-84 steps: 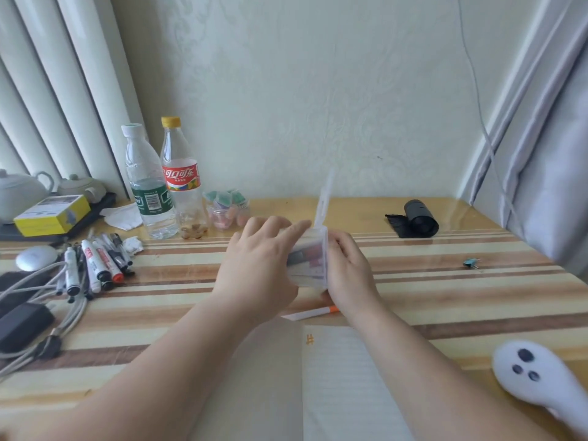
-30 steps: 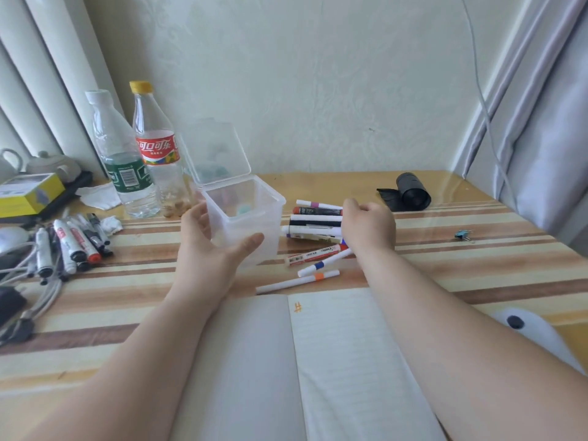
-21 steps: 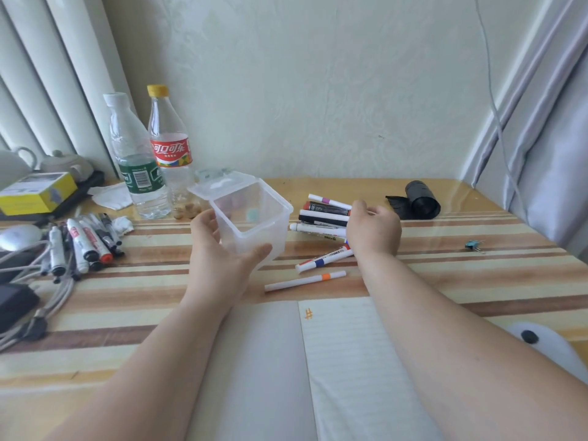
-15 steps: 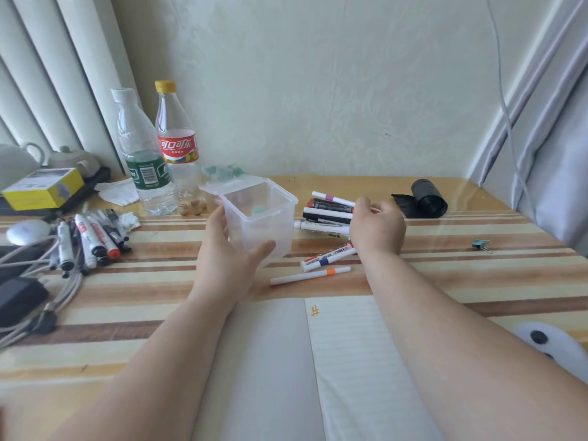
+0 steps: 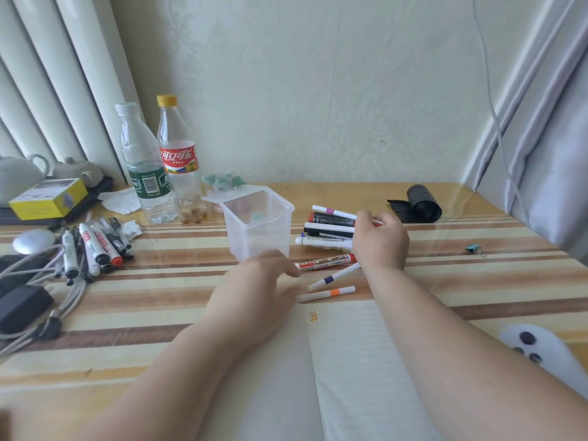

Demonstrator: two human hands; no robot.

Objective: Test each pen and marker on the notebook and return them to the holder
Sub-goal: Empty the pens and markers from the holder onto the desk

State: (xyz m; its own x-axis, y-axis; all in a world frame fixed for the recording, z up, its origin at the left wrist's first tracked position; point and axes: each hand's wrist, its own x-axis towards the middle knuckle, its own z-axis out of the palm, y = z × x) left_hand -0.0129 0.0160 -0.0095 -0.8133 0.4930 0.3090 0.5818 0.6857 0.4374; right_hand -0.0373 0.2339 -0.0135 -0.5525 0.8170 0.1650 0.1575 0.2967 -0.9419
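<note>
Holder point(image 5: 259, 237) upright, empty, toward table's far edge, ready for returns; left hand point(image 5: 257, 289) just before it, fingers loose, gripping nothing; right hand point(image 5: 380, 241) beside holder, fingers curled over marker pile point(image 5: 329, 230), likely choosing next; notebook point(image 5: 356, 361) open at near edge.

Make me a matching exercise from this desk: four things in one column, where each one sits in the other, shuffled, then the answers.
1. orange-banded pen
2. black roll
3. binder clip
4. yellow box

A. at the far left
B. alone, right side
C. just beyond the notebook's top edge
D. at the back, beyond the right hand

Pairs: 1-C, 2-D, 3-B, 4-A
</note>
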